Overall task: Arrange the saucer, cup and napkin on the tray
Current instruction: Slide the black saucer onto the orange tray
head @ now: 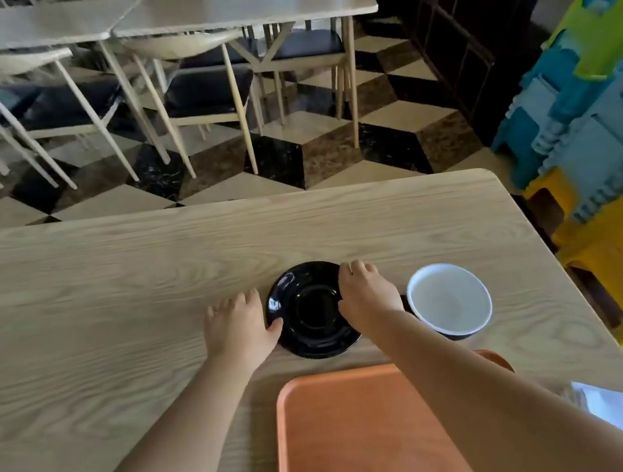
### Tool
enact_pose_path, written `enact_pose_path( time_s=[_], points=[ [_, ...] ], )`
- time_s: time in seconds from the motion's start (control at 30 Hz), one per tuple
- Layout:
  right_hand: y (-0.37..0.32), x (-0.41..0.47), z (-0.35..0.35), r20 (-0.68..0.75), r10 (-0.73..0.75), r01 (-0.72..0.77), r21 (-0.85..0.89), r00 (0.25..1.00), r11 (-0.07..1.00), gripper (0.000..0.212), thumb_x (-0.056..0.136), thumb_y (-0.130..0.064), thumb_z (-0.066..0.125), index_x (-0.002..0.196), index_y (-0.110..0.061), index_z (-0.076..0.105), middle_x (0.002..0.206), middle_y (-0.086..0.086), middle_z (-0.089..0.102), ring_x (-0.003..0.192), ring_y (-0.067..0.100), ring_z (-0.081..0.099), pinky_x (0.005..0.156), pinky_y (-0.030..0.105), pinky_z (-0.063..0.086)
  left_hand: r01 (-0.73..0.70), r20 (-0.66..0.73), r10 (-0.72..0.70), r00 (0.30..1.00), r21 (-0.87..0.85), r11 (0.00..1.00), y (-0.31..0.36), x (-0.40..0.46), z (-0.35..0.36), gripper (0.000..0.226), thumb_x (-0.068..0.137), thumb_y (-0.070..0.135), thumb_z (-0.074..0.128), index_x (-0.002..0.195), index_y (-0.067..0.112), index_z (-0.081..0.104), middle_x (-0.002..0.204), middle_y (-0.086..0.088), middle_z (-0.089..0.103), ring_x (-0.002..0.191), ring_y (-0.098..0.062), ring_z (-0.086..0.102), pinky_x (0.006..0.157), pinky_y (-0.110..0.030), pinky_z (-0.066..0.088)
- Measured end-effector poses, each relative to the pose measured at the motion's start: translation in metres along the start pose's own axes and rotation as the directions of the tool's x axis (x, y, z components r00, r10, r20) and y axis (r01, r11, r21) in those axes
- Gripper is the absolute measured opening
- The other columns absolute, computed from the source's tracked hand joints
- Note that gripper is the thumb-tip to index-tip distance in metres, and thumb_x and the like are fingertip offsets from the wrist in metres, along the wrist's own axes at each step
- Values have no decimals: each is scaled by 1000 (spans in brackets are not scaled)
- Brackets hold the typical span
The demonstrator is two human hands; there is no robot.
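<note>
Saucer (312,309) lies between both hands, thumbs seemingly on its rim.

Soft daylight falls evenly, a glare spot shines on the black saucer (312,309), edges bend with wide-angle distortion, and everything looks slightly blurred.

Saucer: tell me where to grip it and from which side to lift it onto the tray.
Grip the black saucer by its thin raised rim, from opposite sides. It lies flat on the table, so only the edge gives purchase. The left hand and right hand already flank it, probably the steadiest hold.
</note>
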State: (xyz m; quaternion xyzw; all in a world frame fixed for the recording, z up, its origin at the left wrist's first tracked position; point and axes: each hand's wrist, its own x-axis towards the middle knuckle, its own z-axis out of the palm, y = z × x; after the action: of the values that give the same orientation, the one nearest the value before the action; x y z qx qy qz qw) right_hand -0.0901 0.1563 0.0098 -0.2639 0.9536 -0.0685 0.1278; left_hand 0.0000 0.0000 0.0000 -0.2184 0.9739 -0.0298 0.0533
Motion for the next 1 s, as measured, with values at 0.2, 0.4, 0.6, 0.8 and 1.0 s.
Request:
enact_pose_path(
  time_s=[0.2,0.4,0.6,0.8,1.0],
  points=[
    [0,-2,9,-45,26,-27,-13,999,1000,41,88,5,43,128,-1,38,123,16,50,111,30,51,81,36,49,20,-52,-31,998,-198,980,4,0,17,31,80,43,56,95,16,59,98,-2,61,96,-28,58,80,-38,40],
    [-6,-9,0,-60,46,-41,80,997,996,39,84,11,42,120,-2,46,120,18,52,106,35,52,80,37,46,141,18,-157,987,-557,818,11,-3,23,14,80,16,61,90,6,59,96,-13,61,93,-33,58,76,-39,46],
    [-12,-9,-8,-110,72,-40,268,991,963,33,78,14,42,105,-2,52,106,18,56,94,36,54,67,33,39,373,314,-227,922,-876,304,-5,-19,14,33,82,-8,41,69,17,58,67,-7,57,62,-30,57,55,-33,58],
    [1,-44,-15,-103,160,-82,528,982,845,12,65,-1,50,70,1,60,67,24,60,61,30,35,51,30,30,412,409,-137,902,-911,-6,-18,-73,-24,30,89,-6,45,84,19,61,72,-4,60,43,-1,59,48,-15,52],
    [21,-112,1,-18,216,-125,768,976,628,25,68,-2,62,81,-19,75,76,-3,74,78,16,68,75,32,51,354,349,-75,934,-933,63,-10,-128,-23,31,88,-1,51,90,27,64,72,7,68,65,-5,63,60,-22,53]
  ],
)
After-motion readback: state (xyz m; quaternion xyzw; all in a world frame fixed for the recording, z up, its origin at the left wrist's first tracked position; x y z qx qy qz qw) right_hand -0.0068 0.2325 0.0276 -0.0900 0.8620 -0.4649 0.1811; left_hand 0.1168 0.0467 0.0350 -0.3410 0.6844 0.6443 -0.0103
